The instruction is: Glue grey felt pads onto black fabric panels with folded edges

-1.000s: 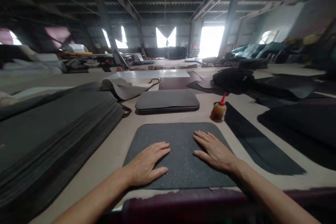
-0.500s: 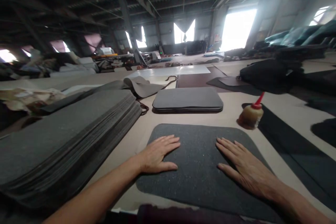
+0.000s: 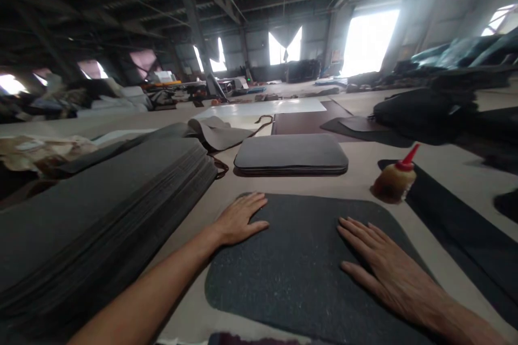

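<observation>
A dark grey sheet (image 3: pixel 295 275) with rounded corners lies flat on the table in front of me. My left hand (image 3: pixel 239 220) rests on its far left corner, palm down, fingers stretched out and thumb apart. On the sheet's right side lies my right hand (image 3: pixel 380 259), also flat, with its fingers extended. Neither hand grips anything. Just beyond the sheet is a small stack of similar rounded grey sheets (image 3: pixel 290 153). Right of that stack, a bottle of brownish liquid (image 3: pixel 393 182) with a red nozzle stands tilted.
A tall pile of grey sheets (image 3: pixel 121 188) fills the left side. Dark strips of material (image 3: pixel 461 232) lie at the right, with a black bundle (image 3: pixel 421 113) farther back. A loose grey piece (image 3: pixel 220 132) and a brown sheet (image 3: pixel 299 123) lie on the beige table (image 3: pixel 364 157).
My left hand has slid away from me toward the sheet's far left corner. My right hand stays on the right side, nearly in place. The view has shifted slightly.
</observation>
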Motion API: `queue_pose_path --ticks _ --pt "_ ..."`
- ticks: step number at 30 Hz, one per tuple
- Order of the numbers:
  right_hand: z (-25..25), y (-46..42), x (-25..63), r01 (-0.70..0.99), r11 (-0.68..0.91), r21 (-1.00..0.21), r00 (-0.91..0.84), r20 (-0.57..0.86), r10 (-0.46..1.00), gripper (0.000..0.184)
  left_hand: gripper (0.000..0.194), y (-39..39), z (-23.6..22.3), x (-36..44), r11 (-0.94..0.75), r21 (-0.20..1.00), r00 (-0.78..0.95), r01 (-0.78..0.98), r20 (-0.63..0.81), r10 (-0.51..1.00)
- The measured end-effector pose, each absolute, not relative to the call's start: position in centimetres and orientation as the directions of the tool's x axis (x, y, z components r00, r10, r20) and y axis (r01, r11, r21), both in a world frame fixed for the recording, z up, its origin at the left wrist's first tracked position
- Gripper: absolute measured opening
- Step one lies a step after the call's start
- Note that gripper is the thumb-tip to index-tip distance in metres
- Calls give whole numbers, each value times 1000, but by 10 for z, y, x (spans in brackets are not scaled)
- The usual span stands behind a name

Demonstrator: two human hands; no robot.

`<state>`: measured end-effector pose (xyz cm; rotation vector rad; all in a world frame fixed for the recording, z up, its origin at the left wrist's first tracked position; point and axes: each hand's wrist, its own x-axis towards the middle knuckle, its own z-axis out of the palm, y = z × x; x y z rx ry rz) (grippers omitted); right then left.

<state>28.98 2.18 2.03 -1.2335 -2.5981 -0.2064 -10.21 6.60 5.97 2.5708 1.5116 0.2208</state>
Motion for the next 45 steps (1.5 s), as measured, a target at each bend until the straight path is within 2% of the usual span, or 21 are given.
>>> queue_pose_path --ticks 3,10,14,17,20,23,25,27,29,31,35,38,42,43,45 --pt "19 22 288 805 593 13 -568 309 763 67 72 73 56 -100 -445 177 441 878 63 895" --pt "15 28 290 930 367 -23 -333 372 866 85 77 78 48 -100 -350 127 337 928 109 935" --pt "10 33 297 959 276 -65 -237 351 906 89 75 81 42 -103 -252 91 236 963 164 958" --pt "12 37 303 974 208 -95 -157 384 910 85 64 78 46 -103 -153 62 133 986 247 960" --pt "24 36 304 976 195 -100 -115 523 844 71 56 66 58 -97 -81 38 63 996 358 931" --pt "39 27 298 947 315 -68 -213 601 770 57 53 39 67 -90 -203 8 187 979 348 919" --pt "45 17 291 894 445 -42 -355 539 764 53 56 17 67 -87 -362 8 349 932 249 904" --pt "48 4 285 827 561 -44 -504 385 773 56 63 -5 63 -88 -477 35 469 878 132 873" --pt "49 -9 284 789 609 -79 -580 232 781 60 67 -20 57 -91 -509 65 506 858 62 860" --pt "50 -23 291 782 613 -112 -597 151 788 65 68 -28 52 -96 -493 75 491 867 39 870" --pt "56 -52 315 716 679 -161 -672 105 734 78 67 -36 48 -105 -482 78 479 873 52 876" --pt "57 -77 328 679 706 -200 -712 52 700 94 74 -52 52 -111 -580 123 580 805 43 813" --pt "48 -101 341 726 659 -197 -671 11 742 83 111 -84 66 -114 -694 169 709 700 -45 704" --pt "44 -104 347 737 647 -196 -659 9 752 83 110 -91 70 -115 -693 171 711 700 -77 699" --pt "39 -106 361 738 642 -208 -653 21 757 80 94 -102 79 -117 -687 168 707 707 -135 694"
